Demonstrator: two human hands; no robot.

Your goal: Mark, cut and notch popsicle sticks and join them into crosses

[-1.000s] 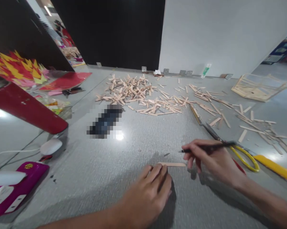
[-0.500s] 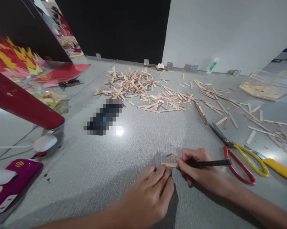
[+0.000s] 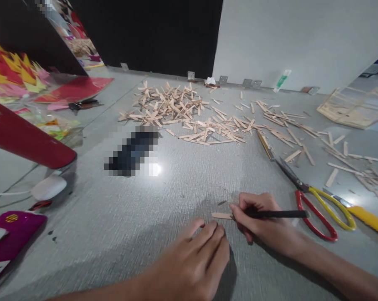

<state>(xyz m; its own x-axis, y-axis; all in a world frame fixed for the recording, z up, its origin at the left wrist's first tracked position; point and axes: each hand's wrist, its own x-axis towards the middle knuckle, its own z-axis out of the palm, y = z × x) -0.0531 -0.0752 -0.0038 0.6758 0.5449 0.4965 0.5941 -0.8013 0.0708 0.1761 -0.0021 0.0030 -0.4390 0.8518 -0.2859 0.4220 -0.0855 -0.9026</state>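
Note:
My right hand (image 3: 261,221) is closed around a slim black pen (image 3: 284,214), which points back to the right. Its fingertips also cover one end of a small flat wooden stick (image 3: 222,215) lying on the grey surface. Just below and left of that stick, my left hand (image 3: 196,259) rests with bent fingers on the surface, its thumb side apart and nothing visible in it. The pen's tip is hidden by my right fingers. A small dark sliver (image 3: 222,202) lies above the stick.
Scissors (image 3: 302,186) with red and yellow handles and a yellow-handled knife (image 3: 369,219) lie at right, near a yellow cutter (image 3: 266,146). Behind is a pile of wooden sticks (image 3: 173,104). A wooden frame (image 3: 348,110), red tube (image 3: 34,140) and purple power strip (image 3: 14,234) stand around.
My left fingers have drawn back slightly from the wooden stick, showing more of it. My right hand stays almost in place with the pen. The view has shifted slightly.

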